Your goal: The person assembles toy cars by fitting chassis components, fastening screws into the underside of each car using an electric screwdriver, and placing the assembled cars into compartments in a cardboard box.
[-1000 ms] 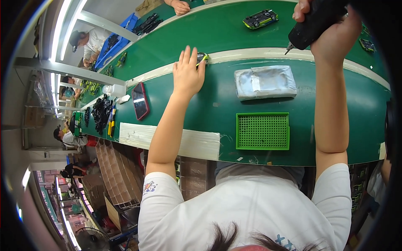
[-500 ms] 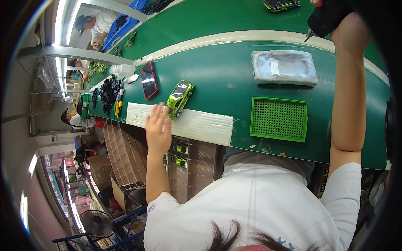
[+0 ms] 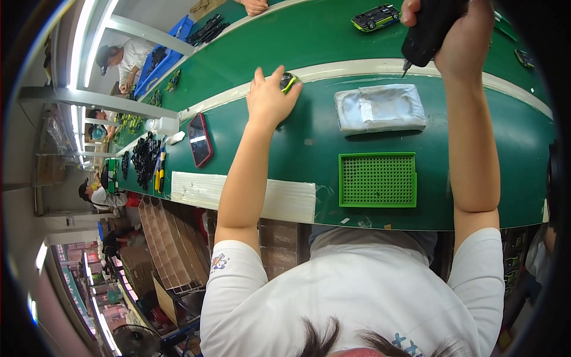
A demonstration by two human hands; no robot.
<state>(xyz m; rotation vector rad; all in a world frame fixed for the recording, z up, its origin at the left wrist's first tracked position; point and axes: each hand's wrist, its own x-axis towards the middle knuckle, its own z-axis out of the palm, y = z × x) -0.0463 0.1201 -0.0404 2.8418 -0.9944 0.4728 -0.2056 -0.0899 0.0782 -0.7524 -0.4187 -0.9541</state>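
My left hand [image 3: 272, 98] is stretched forward over the bench's far rail, its fingers round a green and black toy car [image 3: 289, 82]. Most of that car is hidden under the hand. My right hand [image 3: 467, 47] is raised at the upper right, gripping a black electric screwdriver [image 3: 429, 35] whose thin bit points down, above the far side of a block wrapped in whitish plastic [image 3: 380, 108]. On the green surface beyond the rail, another toy car [image 3: 376, 18] lies with its black underside up.
A green perforated tray [image 3: 377, 180] sits near the bench's front edge, right of a white ribbed strip [image 3: 285, 201]. To the left are a red-edged phone [image 3: 200, 140], yellow-handled tools [image 3: 159, 171] and black parts [image 3: 144, 160]. Another person's hand [image 3: 254, 6] shows at the far edge.
My left hand has moved forward from beside the white strip to the rail, and the toy car went with it. My right hand has shifted left with the screwdriver.
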